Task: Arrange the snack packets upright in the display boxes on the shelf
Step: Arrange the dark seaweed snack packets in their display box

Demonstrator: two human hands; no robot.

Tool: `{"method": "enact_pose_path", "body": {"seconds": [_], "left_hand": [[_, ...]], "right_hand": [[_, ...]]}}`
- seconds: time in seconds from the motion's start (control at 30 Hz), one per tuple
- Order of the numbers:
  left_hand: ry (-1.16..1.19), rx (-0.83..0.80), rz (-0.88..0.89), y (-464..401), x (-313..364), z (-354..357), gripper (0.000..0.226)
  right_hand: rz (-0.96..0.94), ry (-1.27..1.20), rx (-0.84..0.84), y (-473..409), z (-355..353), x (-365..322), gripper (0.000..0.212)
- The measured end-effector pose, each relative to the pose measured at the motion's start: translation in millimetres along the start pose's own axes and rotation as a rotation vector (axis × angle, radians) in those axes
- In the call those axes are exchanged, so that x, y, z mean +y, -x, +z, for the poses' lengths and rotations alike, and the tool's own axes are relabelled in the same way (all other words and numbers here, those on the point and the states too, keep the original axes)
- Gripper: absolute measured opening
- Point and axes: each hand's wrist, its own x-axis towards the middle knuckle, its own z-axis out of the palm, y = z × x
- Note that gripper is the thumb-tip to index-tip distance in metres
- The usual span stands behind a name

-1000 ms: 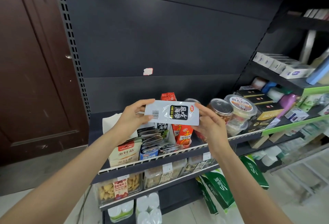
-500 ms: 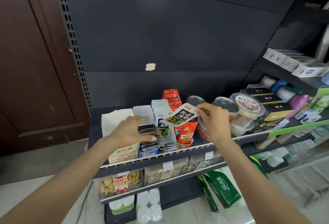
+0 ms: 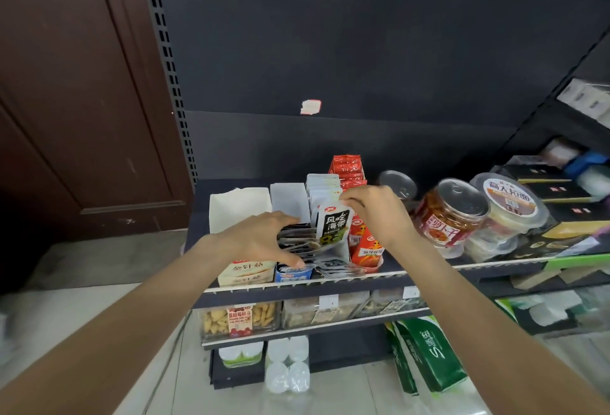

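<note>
My right hand (image 3: pixel 373 213) pinches the top of a seaweed packet (image 3: pixel 333 224), upright in the middle box on the shelf (image 3: pixel 429 274) — my left hand (image 3: pixel 264 239) presses spread fingers on slumped packets (image 3: pixel 297 243) beside it.

On the shelf (image 3: pixel 389 277), three display boxes (image 3: pixel 288 274) stand side by side at the left, upright packets (image 3: pixel 322 188) behind them, jars (image 3: pixel 450 213) to their right.

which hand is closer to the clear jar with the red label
Right. The right hand pinches the top of an upright seaweed packet just left of the jar; the left hand rests on slumped packets farther left.
</note>
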Motion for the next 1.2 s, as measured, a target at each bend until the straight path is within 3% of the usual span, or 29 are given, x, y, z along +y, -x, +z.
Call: {"method": "enact_pose_path", "body": {"seconds": [0.27, 0.43, 0.6, 0.73, 0.93, 1.2], "left_hand": [[0.006, -0.001, -0.004, -1.5, -1.3, -1.4, 0.082], [0.003, -0.007, -0.016, -1.7, -2.5, -1.9, 0.086], [-0.009, -0.009, -0.012, -1.3, 0.2, -2.8, 0.080], [-0.020, -0.002, -0.014, 1.9, 1.4, -1.0, 0.082], [-0.055, 0.060, 0.021, 11.6, 8.1, 4.4, 0.069], [-0.113, 0.118, 0.033, 14.8, 6.9, 11.7, 0.070]], "right_hand": [[0.082, 0.207, -0.118, -11.3, 26.1, 6.1, 0.024], [0.008, 0.249, 0.038, -23.6, 39.6, 5.4, 0.021], [-0.006, 0.284, -0.006, -31.6, 44.3, 3.0, 0.026], [0.038, 0.196, -0.056, -22.9, 44.7, 2.6, 0.039], [0.024, 0.052, 0.036, 26.0, 28.0, -5.6, 0.034], [0.089, 0.025, -0.226, 66.4, 35.9, -2.1, 0.022]]}}
